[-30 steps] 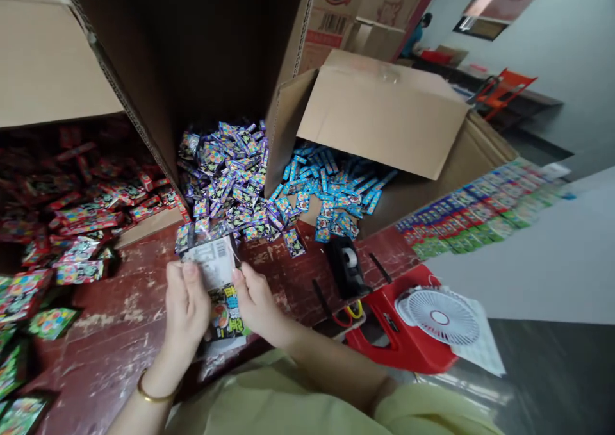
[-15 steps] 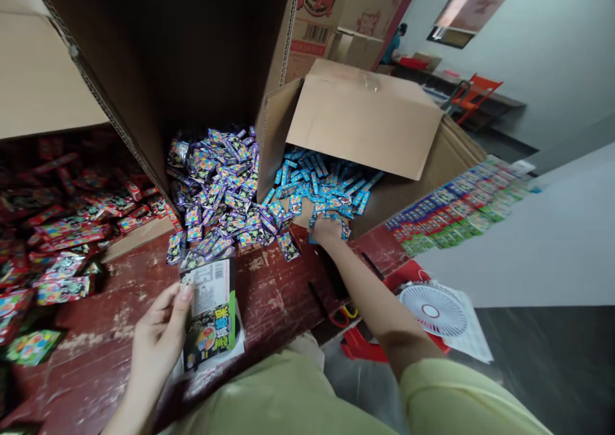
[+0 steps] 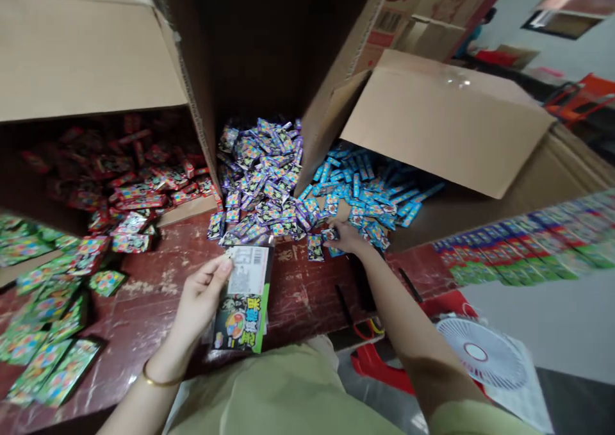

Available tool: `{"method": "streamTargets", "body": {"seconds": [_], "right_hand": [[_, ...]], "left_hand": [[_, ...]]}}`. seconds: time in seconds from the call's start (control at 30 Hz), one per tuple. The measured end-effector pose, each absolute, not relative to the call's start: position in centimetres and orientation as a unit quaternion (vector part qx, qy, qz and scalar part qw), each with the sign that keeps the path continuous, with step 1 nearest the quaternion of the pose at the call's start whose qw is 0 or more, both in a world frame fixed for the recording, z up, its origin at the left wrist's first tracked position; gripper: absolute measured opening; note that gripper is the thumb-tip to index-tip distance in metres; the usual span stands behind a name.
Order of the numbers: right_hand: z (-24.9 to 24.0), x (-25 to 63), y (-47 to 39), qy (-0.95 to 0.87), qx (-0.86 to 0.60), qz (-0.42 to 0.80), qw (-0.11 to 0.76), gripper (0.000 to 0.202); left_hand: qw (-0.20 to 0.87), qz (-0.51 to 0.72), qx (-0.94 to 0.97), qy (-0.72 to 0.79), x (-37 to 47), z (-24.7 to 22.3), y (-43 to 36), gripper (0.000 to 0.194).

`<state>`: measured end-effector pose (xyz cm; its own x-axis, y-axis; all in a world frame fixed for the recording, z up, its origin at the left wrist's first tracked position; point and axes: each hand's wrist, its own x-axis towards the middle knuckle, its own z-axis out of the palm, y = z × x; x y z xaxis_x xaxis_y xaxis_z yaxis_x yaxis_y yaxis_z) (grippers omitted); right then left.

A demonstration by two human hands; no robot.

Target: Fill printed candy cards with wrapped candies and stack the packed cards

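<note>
Being clamped at its upper left by the grip of the left hand point(image 3: 204, 291), a printed bag point(image 3: 246, 313) is held over the desk point(image 3: 302, 287). Among the blue packets point(image 3: 355, 184), the right hand point(image 3: 350, 237) is placed; whether its grip is closed cannot be told. Picking seems unfinished: purple packets point(image 3: 269, 182) and red packets point(image 3: 141, 201) are also left, heaped in and before open boxes point(image 3: 446, 127).

A second ago I saw both hands on the printed bag point(image 3: 246, 303); now the left hand point(image 3: 202, 292) alone holds it. The right hand point(image 3: 350, 238) went over to the blue pile point(image 3: 369, 182), then shifted left, a blue packet point(image 3: 335, 251) at its fingertips, beside a loose purple packet point(image 3: 315, 248).
</note>
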<state>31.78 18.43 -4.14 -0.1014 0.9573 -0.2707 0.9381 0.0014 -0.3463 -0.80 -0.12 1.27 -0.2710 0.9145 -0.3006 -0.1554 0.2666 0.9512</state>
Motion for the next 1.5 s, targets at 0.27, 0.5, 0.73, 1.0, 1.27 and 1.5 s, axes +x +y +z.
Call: {"method": "streamTargets", "body": {"seconds": [0.27, 0.5, 0.73, 1.0, 1.27, 1.5], "right_hand": [[2.4, 28.8, 15.8, -0.673, -0.555, 0.240, 0.426, 0.027], [6.9, 18.1, 13.0, -0.720, -0.305, 0.458, 0.423, 0.024], [6.6, 18.1, 14.2, -0.761, -0.272, 0.499, 0.314, 0.024], [6.7, 16.6, 13.5, -0.770, -0.286, 0.454, 0.345, 0.012], [6.6, 17.6, 14.4, -0.818, -0.214, 0.517, 0.132, 0.012], [7.3, 17.8, 14.4, -0.845, -0.185, 0.479, 0.147, 0.013]], "left_hand": [[0.531, 0.520, 0.345, 0.574, 0.0, 1.0, -0.5, 0.038], [0.530, 0.506, 0.354, 0.581, 1.0, 0.6, -0.9, 0.038], [0.515, 0.536, 0.303, 0.597, 0.0, 0.3, -0.8, 0.044], [0.543, 0.512, 0.324, 0.581, 0.3, 0.7, -1.2, 0.044], [0.537, 0.489, 0.363, 0.584, 1.4, 0.6, -1.4, 0.043], [0.536, 0.489, 0.380, 0.573, 1.5, 0.8, -1.1, 0.042]]}}
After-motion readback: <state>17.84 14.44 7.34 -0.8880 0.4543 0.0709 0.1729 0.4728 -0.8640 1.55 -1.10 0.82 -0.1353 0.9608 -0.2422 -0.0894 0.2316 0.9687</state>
